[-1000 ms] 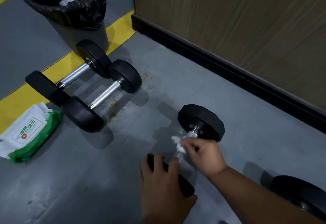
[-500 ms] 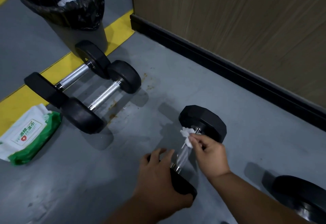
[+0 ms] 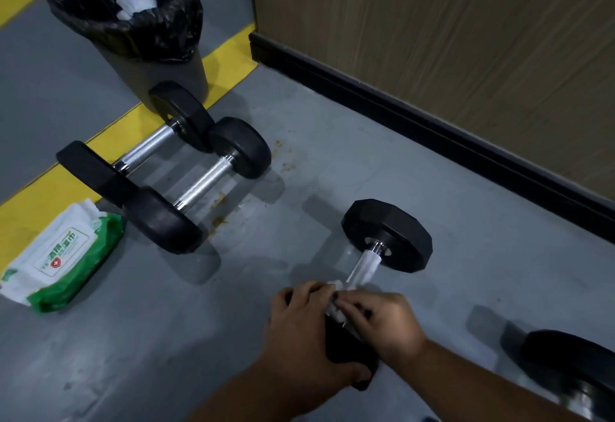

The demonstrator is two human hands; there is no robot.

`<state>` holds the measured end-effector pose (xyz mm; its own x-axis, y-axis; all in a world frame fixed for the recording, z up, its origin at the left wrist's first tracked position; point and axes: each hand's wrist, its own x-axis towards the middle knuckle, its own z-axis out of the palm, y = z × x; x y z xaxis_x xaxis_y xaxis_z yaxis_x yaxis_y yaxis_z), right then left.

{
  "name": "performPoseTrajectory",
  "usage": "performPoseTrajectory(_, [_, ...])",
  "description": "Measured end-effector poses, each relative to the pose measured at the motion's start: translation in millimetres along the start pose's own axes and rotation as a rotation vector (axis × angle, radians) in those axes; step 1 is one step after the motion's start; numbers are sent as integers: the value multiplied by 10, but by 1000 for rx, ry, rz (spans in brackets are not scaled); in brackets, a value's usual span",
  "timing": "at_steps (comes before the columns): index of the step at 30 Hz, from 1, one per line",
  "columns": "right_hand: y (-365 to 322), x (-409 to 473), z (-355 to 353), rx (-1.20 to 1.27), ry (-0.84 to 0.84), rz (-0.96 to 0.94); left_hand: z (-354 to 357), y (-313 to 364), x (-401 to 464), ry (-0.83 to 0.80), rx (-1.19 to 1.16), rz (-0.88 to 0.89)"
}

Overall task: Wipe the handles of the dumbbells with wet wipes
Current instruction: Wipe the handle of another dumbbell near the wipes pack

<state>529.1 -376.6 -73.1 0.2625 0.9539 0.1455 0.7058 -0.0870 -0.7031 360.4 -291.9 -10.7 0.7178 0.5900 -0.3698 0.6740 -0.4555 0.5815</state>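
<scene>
A black dumbbell [image 3: 387, 235] with a chrome handle [image 3: 364, 265] lies on the grey floor in front of me. My left hand [image 3: 299, 331] grips its near head, which is mostly hidden under my palm. My right hand [image 3: 382, 318] pinches a white wet wipe [image 3: 334, 288] around the near end of the handle. Two more dumbbells [image 3: 199, 185] lie side by side at the left, the farther dumbbell [image 3: 146, 148] on the yellow line. A green and white wet wipe pack [image 3: 60, 258] lies at the far left.
A grey bin [image 3: 156, 65] with a black liner and used white wipes inside stands behind the two dumbbells. A wooden wall with a black skirting [image 3: 432, 129] runs along the right. Another black dumbbell head [image 3: 572, 365] lies at the lower right. Brown stains [image 3: 219, 202] mark the floor.
My right hand slid the wipe up the handle to the far head, then back down to the near end. My left hand stayed on the near head.
</scene>
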Motion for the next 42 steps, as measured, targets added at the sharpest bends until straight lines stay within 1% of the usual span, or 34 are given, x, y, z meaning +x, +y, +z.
performPoseTrajectory(1, [30,48,-43,-12,-48,-42,6,0,-3,1,3,-1])
performPoseTrajectory(2, [74,126,-93,-36,-38,-41,11,1,-8,3,5,1])
performPoseTrajectory(3, [142,211,-139,-38,27,35,5,10,-11,4,6,0])
performPoseTrajectory(5, [248,321,-173,21,214,280,3,19,-22,2,16,-14])
performPoseTrajectory(6, [264,324,-149,35,266,356,4,20,-24,4,18,-19])
performPoseTrajectory(7, [227,295,-104,27,271,370,4,23,-27,9,22,-17])
performPoseTrajectory(8, [163,235,-53,14,247,334,9,24,-23,17,24,-9])
performPoseTrajectory(11, [13,45,-1,15,76,97,28,8,-6,28,17,20])
performPoseTrajectory(12, [48,59,-29,-17,45,40,30,3,-3,30,20,27])
performPoseTrajectory(13, [108,120,-71,-48,54,25,27,1,-4,30,27,28])
performPoseTrajectory(14, [163,201,-126,-66,99,70,24,5,-8,27,33,22])
performPoseTrajectory(16, [237,297,-162,-59,208,221,5,28,-25,20,30,1])
performPoseTrajectory(17, [228,294,-126,-51,222,263,-3,38,-33,17,28,-5])
performPoseTrajectory(18, [187,256,-72,-39,211,259,-11,48,-36,17,27,-3])
performPoseTrajectory(20, [90,92,33,-28,138,143,-7,49,-29,25,26,23])
performPoseTrajectory(22, [98,-18,21,-70,41,-50,7,44,-26,37,9,37])
performPoseTrajectory(23, [152,10,-14,-95,19,-127,13,38,-27,41,4,35])
performPoseTrajectory(24, [198,69,-64,-96,10,-163,14,38,-30,42,4,30])
performPoseTrajectory(25, [223,148,-114,-78,27,-141,11,42,-38,38,10,22])
performPoseTrajectory(26, [246,221,-150,-50,86,-67,6,46,-43,33,19,17])
performPoseTrajectory(28, [258,277,-133,25,266,175,-4,45,-47,22,34,12])
performPoseTrajectory(29, [225,245,-81,72,279,280,-4,42,-44,18,36,11])
performPoseTrajectory(30, [152,175,-26,100,242,330,-1,38,-43,19,31,15])
performPoseTrajectory(33, [-13,-31,26,83,53,149,28,18,-28,38,10,36])
performPoseTrajectory(34, [29,2,-6,69,17,122,32,14,-21,39,12,36])
performPoseTrajectory(35, [84,86,-39,49,26,156,31,12,-20,34,18,29])
performPoseTrajectory(36, [129,187,-96,88,78,257,22,20,-22,28,24,20])
performPoseTrajectory(38, [151,348,-174,269,222,523,9,35,-36,16,27,-2])
performPoseTrajectory(39, [89,377,-168,378,248,610,0,41,-41,15,25,-6])
performPoseTrajectory(41, [-95,287,-113,541,207,709,3,39,-44,16,32,1])
performPoseTrajectory(42, [-192,205,-78,571,166,703,8,35,-39,19,39,11])
